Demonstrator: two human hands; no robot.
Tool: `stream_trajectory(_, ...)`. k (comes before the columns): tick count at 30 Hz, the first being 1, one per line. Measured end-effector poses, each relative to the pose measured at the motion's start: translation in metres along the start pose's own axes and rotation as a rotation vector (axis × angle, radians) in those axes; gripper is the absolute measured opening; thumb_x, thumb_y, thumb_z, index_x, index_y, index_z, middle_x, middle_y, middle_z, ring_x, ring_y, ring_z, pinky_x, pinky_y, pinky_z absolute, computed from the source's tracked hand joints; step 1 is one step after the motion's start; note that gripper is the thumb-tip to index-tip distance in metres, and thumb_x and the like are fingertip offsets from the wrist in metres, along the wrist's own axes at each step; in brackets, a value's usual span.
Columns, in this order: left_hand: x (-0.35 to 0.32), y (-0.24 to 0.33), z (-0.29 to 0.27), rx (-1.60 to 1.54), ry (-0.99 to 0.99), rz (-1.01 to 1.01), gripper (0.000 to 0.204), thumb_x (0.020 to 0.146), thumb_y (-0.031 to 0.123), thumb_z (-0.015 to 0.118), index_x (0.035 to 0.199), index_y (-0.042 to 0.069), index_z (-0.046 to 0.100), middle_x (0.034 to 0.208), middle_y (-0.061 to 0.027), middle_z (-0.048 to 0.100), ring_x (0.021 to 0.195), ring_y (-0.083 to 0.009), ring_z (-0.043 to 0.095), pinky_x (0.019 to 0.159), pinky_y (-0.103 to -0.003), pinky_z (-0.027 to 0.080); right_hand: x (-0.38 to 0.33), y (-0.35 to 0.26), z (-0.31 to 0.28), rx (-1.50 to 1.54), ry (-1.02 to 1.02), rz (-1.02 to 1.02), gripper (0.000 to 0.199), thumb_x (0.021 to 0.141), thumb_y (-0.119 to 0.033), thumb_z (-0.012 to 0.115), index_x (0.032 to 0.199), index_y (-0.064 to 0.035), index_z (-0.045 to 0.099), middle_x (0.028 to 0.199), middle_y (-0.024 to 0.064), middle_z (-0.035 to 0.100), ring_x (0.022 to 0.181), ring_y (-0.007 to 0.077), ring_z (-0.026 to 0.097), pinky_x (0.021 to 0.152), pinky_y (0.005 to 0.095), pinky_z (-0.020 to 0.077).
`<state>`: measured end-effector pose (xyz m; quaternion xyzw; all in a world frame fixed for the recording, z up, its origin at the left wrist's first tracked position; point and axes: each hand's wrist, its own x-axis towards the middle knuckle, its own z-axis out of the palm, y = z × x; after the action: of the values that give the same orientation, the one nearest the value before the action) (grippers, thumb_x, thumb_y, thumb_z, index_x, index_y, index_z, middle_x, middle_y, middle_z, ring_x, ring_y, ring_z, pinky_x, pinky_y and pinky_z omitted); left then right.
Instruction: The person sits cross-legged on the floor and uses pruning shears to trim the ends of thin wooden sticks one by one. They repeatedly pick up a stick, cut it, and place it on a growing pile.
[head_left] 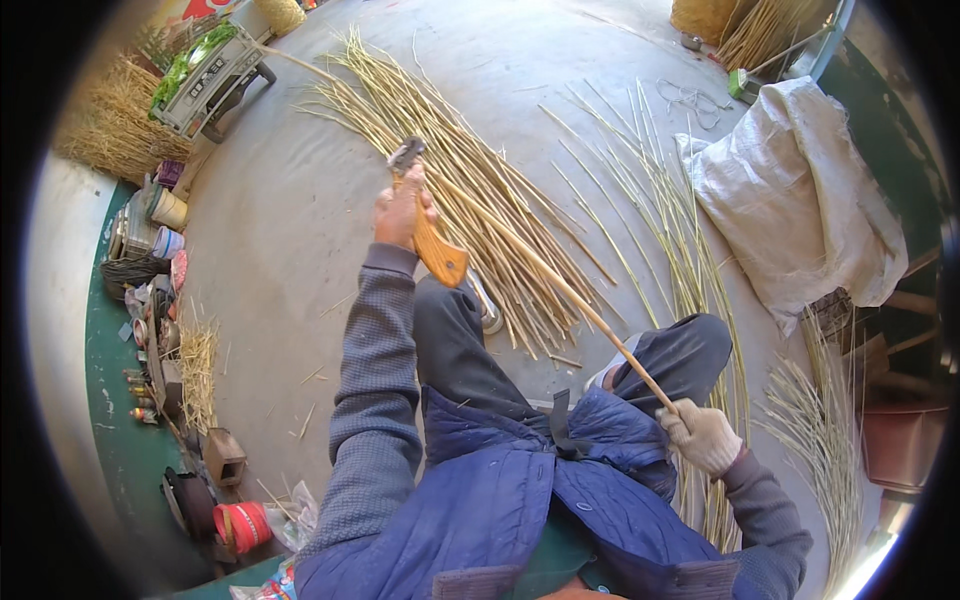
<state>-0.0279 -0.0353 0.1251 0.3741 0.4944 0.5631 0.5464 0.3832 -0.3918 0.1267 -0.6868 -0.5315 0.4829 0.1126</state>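
My left hand (pixel 400 208), bare, is closed round a tool with a curved orange wooden handle (pixel 440 250) and a dark metal head (pixel 405 153). Its exact kind is unclear. My right hand (pixel 703 437), in a pale knit glove, grips the lower end of a long, thin tan cane (pixel 560 285). The cane slants up and left across my knees to the left hand; whether it touches the tool's metal head is hard to see. A thick bundle of greenish-brown canes (pixel 480 210) lies on the floor beyond my feet.
Thinner green stalks (pixel 685 240) lie to the right, beside a large white sack (pixel 800 190). More stalks (pixel 820 440) rest at the far right. A small cart (pixel 212 88) stands at the back left. Tubs, straw and a red reel (pixel 243 526) line the left wall.
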Motion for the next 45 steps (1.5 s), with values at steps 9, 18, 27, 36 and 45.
stream_trajectory(9, -0.094, -0.069, 0.082, 0.014, -0.251, -0.153, 0.026, 0.104, 0.028, 0.072, 0.111, 0.004, 0.067, 0.07, -0.0016, 0.06, 0.05, -0.0103, 0.056, 0.043, -0.025, 0.048, 0.132, -0.164, 0.0, 0.198, -0.032, -0.147, 0.036, 0.11, -0.033, 0.055, 0.125, -0.0022, 0.063, 0.083, 0.0115, 0.066, 0.069, 0.0201, 0.067, 0.063, 0.0385, 0.0544)
stream_trajectory(18, 0.04, -0.026, -0.09, 0.104, 0.262, -0.021, 0.032, 0.1, 0.037, 0.076, 0.106, 0.006, 0.071, 0.074, -0.0001, 0.058, 0.056, -0.0094, 0.057, 0.048, -0.025, 0.048, 0.023, 0.021, 0.025, -0.386, -0.059, -0.507, 0.025, 0.107, -0.03, 0.058, 0.109, -0.0065, 0.069, 0.077, 0.0148, 0.069, 0.065, 0.0345, 0.072, 0.06, 0.0462, 0.0577)
stream_trajectory(27, -0.028, -0.042, 0.003, 0.044, -0.005, -0.142, 0.025, 0.102, 0.03, 0.073, 0.108, 0.006, 0.069, 0.074, -0.0001, 0.058, 0.057, -0.0084, 0.055, 0.048, -0.024, 0.049, 0.054, -0.053, -0.007, -0.173, -0.079, -0.415, 0.024, 0.101, -0.02, 0.065, 0.118, -0.0038, 0.066, 0.093, 0.0126, 0.068, 0.075, 0.0294, 0.072, 0.066, 0.0374, 0.059)
stream_trajectory(36, -0.093, -0.097, 0.08, 0.063, -0.184, -0.262, 0.025, 0.102, 0.028, 0.075, 0.108, 0.004, 0.069, 0.071, -0.0018, 0.061, 0.051, -0.0105, 0.057, 0.044, -0.026, 0.049, 0.182, -0.117, 0.032, -0.243, 0.156, -0.419, 0.024, 0.106, -0.024, 0.055, 0.119, -0.006, 0.065, 0.098, 0.0124, 0.062, 0.064, 0.0271, 0.068, 0.061, 0.0393, 0.0577)
stream_trajectory(45, 0.061, -0.023, -0.108, 0.059, 0.173, -0.119, 0.032, 0.096, 0.036, 0.082, 0.102, 0.008, 0.067, 0.073, 0.0006, 0.058, 0.056, -0.0094, 0.055, 0.048, -0.024, 0.047, -0.004, 0.007, 0.001, -0.334, 0.04, -0.361, 0.02, 0.102, -0.026, 0.066, 0.102, -0.0066, 0.071, 0.067, 0.014, 0.065, 0.057, 0.032, 0.068, 0.052, 0.041, 0.054)
